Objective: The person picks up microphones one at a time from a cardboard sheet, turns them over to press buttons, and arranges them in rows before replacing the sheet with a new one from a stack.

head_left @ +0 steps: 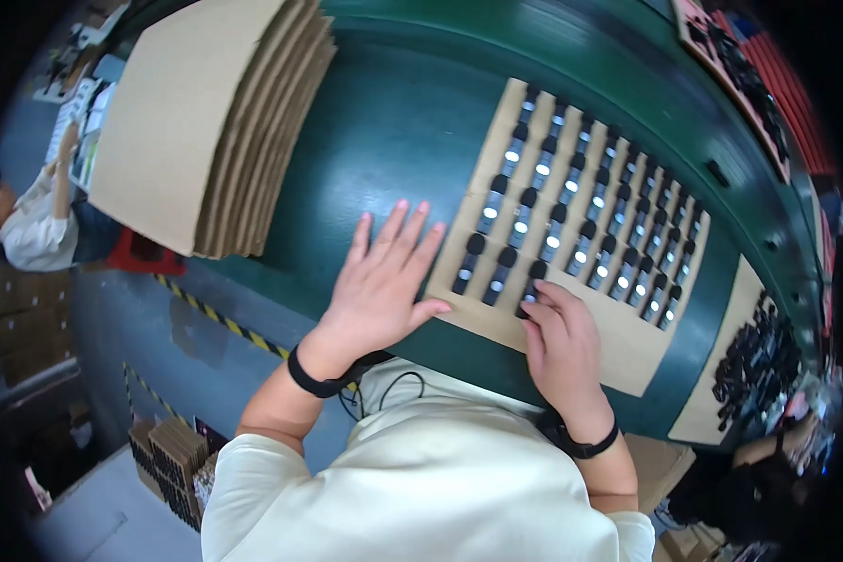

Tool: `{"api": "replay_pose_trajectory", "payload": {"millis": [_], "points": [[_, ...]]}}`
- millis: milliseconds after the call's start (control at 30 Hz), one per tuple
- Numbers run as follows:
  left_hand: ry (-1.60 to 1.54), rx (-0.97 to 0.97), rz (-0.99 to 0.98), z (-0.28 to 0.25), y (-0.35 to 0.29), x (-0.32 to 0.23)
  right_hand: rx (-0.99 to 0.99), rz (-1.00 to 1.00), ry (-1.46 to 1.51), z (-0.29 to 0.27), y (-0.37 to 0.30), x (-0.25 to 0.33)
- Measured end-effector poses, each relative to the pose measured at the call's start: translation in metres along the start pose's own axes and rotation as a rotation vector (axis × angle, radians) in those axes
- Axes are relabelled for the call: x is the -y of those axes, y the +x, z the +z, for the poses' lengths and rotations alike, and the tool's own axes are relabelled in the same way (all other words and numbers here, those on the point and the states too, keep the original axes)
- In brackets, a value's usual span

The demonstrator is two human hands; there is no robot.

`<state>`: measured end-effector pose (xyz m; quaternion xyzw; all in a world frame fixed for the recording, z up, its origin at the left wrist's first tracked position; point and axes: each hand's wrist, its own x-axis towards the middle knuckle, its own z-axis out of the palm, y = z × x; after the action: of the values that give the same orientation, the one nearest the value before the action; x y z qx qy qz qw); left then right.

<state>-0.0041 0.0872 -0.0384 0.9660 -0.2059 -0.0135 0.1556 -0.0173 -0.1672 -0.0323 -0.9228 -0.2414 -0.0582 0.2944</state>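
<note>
Cardboard (618, 348) on the right of the table (375, 103) bears black-and-silver pieces (555, 221), apparently spaced to stay apart; the right hand (568, 339) pinches a near piece (536, 272), while the empty left hand (375, 284) spreads flat, perhaps steadying the near-left corner.

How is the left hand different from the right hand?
The left hand is open with its fingers spread, but the right hand is curled. The left hand holds nothing, while the right hand touches a small black piece on a cardboard sheet. Both wrists wear black bands.
</note>
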Motion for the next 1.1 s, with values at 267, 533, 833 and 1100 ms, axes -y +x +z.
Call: {"api": "replay_pose_trajectory", "payload": {"millis": [267, 533, 833, 1100], "points": [[-0.059, 0.017, 0.026, -0.022, 0.010, -0.006, -0.003, -0.010, 0.054, -0.028, -0.012, -0.007], [-0.255, -0.216, 0.399, -0.092, 0.068, -0.048, -0.182, 0.024, -0.074, -0.106, -0.035, -0.044], [-0.529, -0.175, 0.571, -0.083, 0.094, -0.102, -0.273, 0.119, -0.188, -0.179, -0.004, -0.172], [-0.620, -0.217, 0.411, -0.054, 0.080, -0.112, -0.103, 0.193, -0.383, -0.179, 0.098, -0.263]]}}
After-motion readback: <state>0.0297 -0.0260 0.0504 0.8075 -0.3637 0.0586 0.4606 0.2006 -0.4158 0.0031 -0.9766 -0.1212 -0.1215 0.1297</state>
